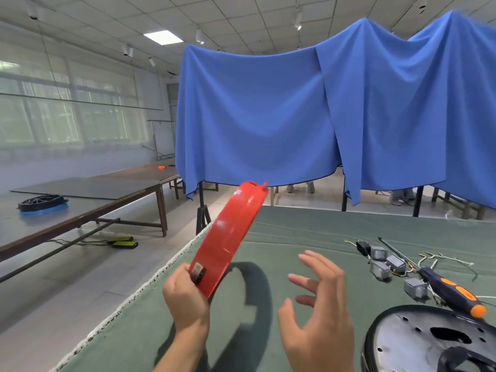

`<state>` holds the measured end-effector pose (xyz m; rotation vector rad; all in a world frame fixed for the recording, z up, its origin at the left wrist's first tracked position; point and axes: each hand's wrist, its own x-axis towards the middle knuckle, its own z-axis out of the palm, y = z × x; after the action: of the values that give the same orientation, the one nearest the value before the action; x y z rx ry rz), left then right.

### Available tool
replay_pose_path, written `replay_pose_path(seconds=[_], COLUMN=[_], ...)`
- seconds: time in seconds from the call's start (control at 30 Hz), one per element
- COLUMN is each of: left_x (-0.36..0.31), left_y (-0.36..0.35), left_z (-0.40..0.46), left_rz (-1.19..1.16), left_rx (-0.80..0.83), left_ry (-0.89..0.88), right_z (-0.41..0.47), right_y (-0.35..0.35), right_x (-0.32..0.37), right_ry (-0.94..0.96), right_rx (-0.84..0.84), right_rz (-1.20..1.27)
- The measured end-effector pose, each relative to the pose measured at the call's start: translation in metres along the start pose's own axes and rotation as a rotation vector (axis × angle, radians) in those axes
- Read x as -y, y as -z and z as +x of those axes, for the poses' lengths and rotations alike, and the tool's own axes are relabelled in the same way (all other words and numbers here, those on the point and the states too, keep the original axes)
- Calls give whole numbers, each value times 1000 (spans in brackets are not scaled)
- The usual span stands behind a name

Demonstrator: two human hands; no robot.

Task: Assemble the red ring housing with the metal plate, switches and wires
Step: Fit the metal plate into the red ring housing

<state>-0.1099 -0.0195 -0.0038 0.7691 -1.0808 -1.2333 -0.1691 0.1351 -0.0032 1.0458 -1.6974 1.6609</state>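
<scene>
The red ring housing [230, 237] is held edge-on above the green-covered table [308, 232], gripped at its near rim by the left hand [185, 299]. The right hand [319, 304] is kept apart from it, fingers spread and holding nothing. Assembly is judged barely begun: the metal plate [418, 342], the switches [389, 267] and the wires [440, 257] are seen lying loose at the right, a screwdriver [453, 291] across them. One small dark fitting at the gripped rim cannot be identified. The plate is cut off by the frame; the ring's inner face is hidden.
</scene>
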Motion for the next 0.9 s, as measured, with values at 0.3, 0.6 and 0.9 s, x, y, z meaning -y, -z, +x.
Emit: replay_pose_path(seconds=[0.3, 0.6, 0.9], left_x=[-27, -19, -16], left_y=[8, 13, 13], left_z=[-13, -10, -3], left_rz=[-618, -665, -805], left_rx=[187, 493, 515], left_ry=[833, 1177, 1149], right_z=[-1, -4, -2], right_y=[-2, -3, 1], right_x=[-16, -25, -26], right_ry=[-230, -407, -356], right_rx=[69, 223, 394], right_rz=[-38, -64, -77])
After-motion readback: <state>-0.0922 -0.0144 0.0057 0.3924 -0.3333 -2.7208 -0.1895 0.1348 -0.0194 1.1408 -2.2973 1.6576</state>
